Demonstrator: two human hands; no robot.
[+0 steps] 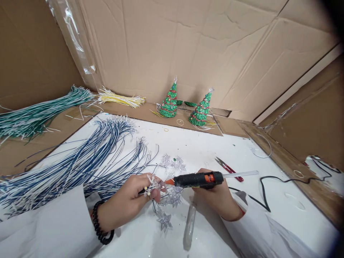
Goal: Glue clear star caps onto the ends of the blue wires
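Observation:
My right hand (215,200) is closed round a black and orange hot glue gun (197,180), a clear glue stick (242,174) poking from its back end. The gun's orange nozzle points left and meets the clear plastic piece in my left hand (139,191). Pinched in those left fingers is a clear star ornament (153,182) with small light-coloured bulbs beside it; the fingers partly hide it. Below and behind the nozzle lie several more clear plastic stars (163,219). A clear, rounded stick (189,225) rests on the white table between my hands.
Blue and white wires (88,154) spread over the left side. Green wires (53,113) and yellow wires (120,98) lie at the back left. Two small Christmas trees (168,102) stand by the cardboard wall. Red thread snips (229,169) and a black cord (264,193) lie right.

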